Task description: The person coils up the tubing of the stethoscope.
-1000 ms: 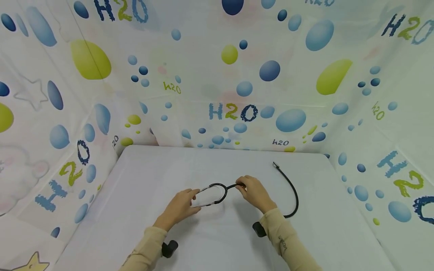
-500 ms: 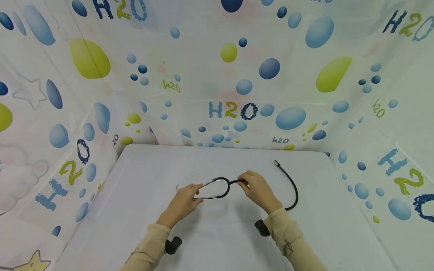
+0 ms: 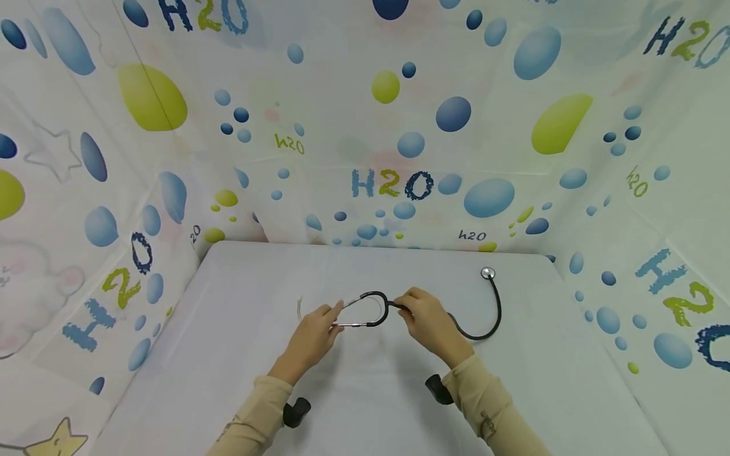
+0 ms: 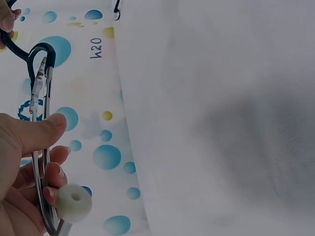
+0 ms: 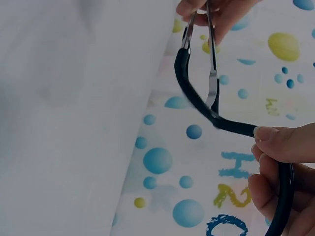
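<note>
A stethoscope with black tubing (image 3: 376,293) is stretched between both hands above the white table. My left hand (image 3: 312,335) grips its metal ear tubes (image 4: 45,103), thumb on one side and fingers curled on the other. A pale round eartip (image 4: 74,203) pokes out beside those fingers in the left wrist view. My right hand (image 3: 428,320) pinches the tubing just past the Y-joint, and the tube runs on through its curled fingers in the right wrist view. Beyond that hand the tube loops to the round silver chest piece (image 3: 488,273) at the back right.
The white table (image 3: 365,405) has its far edge against a curtain (image 3: 319,126) printed with blue and green bubbles and H2O lettering, which also hangs on both sides. A black wrist camera (image 3: 296,412) shows under the left sleeve, another one (image 3: 438,389) under the right.
Both hands have risen slightly with the stethoscope, the left also shifting right. The chest piece has swung right and turned its round face to view. An ear tube end now shows behind the left hand.
</note>
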Demonstrator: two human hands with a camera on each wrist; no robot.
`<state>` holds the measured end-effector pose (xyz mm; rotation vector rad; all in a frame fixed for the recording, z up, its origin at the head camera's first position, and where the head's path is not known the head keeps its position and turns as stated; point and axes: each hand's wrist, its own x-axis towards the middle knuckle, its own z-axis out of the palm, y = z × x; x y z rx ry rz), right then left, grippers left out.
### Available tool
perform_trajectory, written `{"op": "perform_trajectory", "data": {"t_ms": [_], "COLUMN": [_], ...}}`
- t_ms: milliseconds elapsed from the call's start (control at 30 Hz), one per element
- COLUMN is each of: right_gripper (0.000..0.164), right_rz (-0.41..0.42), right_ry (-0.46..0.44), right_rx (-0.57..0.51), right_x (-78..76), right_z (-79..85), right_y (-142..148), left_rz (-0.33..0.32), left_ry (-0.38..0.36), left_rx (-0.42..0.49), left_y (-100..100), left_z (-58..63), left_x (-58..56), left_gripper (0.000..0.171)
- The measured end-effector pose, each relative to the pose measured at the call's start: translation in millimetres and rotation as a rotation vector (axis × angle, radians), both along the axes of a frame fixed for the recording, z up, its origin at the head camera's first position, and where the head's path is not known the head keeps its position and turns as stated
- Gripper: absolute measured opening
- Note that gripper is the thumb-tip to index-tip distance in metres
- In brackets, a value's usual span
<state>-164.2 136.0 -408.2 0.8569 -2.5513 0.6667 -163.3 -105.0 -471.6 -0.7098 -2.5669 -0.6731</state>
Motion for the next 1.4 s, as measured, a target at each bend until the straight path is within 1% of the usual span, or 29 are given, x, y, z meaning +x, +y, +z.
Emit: {"op": "perform_trajectory", "data": {"t_ms": [167, 333, 433, 567, 733, 867, 967, 1100, 1133, 1200, 1300, 1400], "right_gripper": [0.015, 0.013, 0.012, 0.012, 0.013, 0.011, 0.007, 0.01, 0.011, 0.014, 0.021, 0.027], "right_rz": [0.033, 0.047, 0.049, 0.053, 0.077, 0.119, 0.161, 0.21, 0.222, 0.253, 0.285, 0.274], "right_ry": [0.07, 0.093, 0.087, 0.069, 0.021, -0.02, -0.029, -0.045, -0.056, -0.105, -0.229, -0.319], "right_rx": [0.009, 0.029, 0.036, 0.048, 0.09, 0.127, 0.157, 0.165, 0.154, 0.117, 0.069, 0.053], "right_x": [0.9, 0.1, -0.4, -0.4, 0.2, 1.4, 2.6, 4.5, 4.7, 4.7, 5.0, 5.9], "right_z": [2.1, 4.2, 6.4, 10.8, 15.8, 20.0, 22.3, 24.3, 24.6, 25.3, 26.1, 26.5], "right_y": [-4.8, -7.3, -8.1, -9.7, -14.2, -19.4, -22.2, -23.4, -23.1, -22.1, -18.3, -12.5], "left_rz": [0.013, 0.004, -0.01, -0.021, -0.013, -0.014, -0.018, 0.003, 0.009, 0.025, 0.056, 0.105], "left_ry": [0.014, -0.019, -0.036, -0.008, 0.006, 0.01, 0.01, -0.009, -0.011, -0.021, -0.047, -0.083], "left_rx": [0.0, 0.002, 0.007, 0.005, -0.006, -0.004, -0.013, -0.014, -0.012, -0.008, 0.011, 0.044], "left_y": [2.1, 3.6, 4.3, 4.6, 6.4, 9.3, 10.6, 9.2, 8.4, 6.4, 2.6, -2.4], "left_z": [2.0, 7.3, 11.6, 14.6, 15.2, 16.3, 17.4, 18.8, 19.5, 20.4, 22.1, 24.3], "left_x": [0.8, 2.7, 4.4, 5.7, 6.4, 6.6, 6.9, 7.0, 6.8, 6.0, 4.4, 2.7], "left_gripper": [0.049, 0.047, 0.047, 0.047, 0.044, 0.042, 0.041, 0.039, 0.039, 0.039, 0.038, 0.038]}}
